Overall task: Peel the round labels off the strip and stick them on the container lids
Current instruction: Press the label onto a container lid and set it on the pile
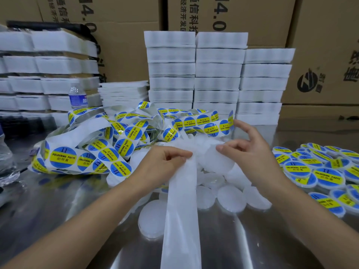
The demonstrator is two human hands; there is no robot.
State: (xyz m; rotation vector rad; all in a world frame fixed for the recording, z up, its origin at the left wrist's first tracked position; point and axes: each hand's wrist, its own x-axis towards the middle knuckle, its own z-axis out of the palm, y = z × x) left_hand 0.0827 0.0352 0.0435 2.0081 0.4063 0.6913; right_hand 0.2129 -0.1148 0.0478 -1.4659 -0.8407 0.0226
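The left hand pinches the white strip between thumb and curled fingers, just where its spent, label-free backing trails toward the near edge of the tabletop, likely to keep it taut so the next sticker lifts cleanly; the right hand, just right of it, has thumb and forefinger closed on what looks like the far rim of a bare lid, the other fingers fanned upward, though white on white makes that grip hard to read. More bare lids lie heaped under and near the hands, within easy reach, while labelled lids pile up to the right, kept apart from the unfinished ones. The unpeeled length, with its blue-and-yellow labels, lies in a loose tangle left and far of the hands, and its loops could snag as it feeds. Behind stand white foam stacks, a water bottle and cardboard boxes
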